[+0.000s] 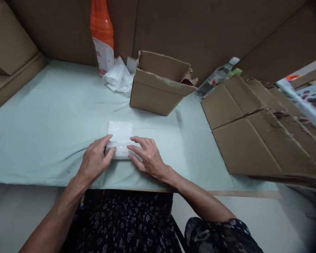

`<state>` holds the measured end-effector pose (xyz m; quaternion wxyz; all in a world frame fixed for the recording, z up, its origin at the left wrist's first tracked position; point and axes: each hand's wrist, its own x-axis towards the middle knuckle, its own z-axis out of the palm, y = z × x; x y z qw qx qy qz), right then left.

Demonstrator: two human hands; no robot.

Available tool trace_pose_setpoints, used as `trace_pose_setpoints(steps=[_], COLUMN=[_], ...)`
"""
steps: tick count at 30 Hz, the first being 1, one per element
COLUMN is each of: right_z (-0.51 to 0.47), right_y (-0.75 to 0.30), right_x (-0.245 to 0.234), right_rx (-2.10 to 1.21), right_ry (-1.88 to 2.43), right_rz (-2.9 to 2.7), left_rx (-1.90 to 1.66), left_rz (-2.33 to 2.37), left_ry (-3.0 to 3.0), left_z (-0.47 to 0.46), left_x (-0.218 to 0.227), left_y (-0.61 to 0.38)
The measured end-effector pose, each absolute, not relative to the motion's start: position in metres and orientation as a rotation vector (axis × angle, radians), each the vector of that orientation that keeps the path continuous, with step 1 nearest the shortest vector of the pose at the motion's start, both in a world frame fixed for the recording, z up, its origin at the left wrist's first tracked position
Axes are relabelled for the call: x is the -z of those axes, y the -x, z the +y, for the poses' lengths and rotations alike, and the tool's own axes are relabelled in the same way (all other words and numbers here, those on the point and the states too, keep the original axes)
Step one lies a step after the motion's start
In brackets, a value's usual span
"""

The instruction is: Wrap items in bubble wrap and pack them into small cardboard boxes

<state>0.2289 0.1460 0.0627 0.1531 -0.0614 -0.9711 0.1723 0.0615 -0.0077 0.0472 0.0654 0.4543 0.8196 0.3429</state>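
Observation:
A piece of clear bubble wrap (120, 130) lies on the cloth-covered table in front of me. Its near part is rolled or folded over into a thicker bundle; whatever may be inside cannot be made out. My left hand (95, 156) grips the left end of this bundle, thumb on the near side and index finger reaching along the edge of the flat part. On the opposite side, my right hand (149, 156) has its fingers bent and spread apart, their tips touching the right end of the bubble wrap.
Beyond the wrap stands an open cardboard box (152, 92) with something dark red inside. More bubble wrap pieces (118, 76) lie beside an orange bottle (102, 31). A clear bottle (216, 78) leans at the back. Several cardboard boxes (250, 144) line the right side.

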Motion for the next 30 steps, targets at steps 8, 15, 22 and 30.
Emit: trace_pose_setpoints(steps=[8, 15, 22, 30], right_z=[0.152, 0.159, 0.145, 0.172], right_y=[-0.197, -0.194, -0.218, -0.214], right_x=[-0.057, -0.059, -0.069, -0.073], right_rx=[-0.456, -1.349, -1.435, -1.725], right_ry=[0.013, 0.444, 0.386, 0.412], right_rz=[-2.957, -2.552, -2.466, -2.346], left_rx=[-1.301, -1.884, -1.983, -1.884], left_rz=[2.531, 1.591, 1.286, 1.458], left_ry=[-1.007, -0.173, -0.116, -0.279], left_z=[-0.014, -0.025, 0.0, -0.002], left_x=[-0.046, -0.054, -0.055, -0.054], left_y=[-0.07, -0.099, -0.107, -0.112])
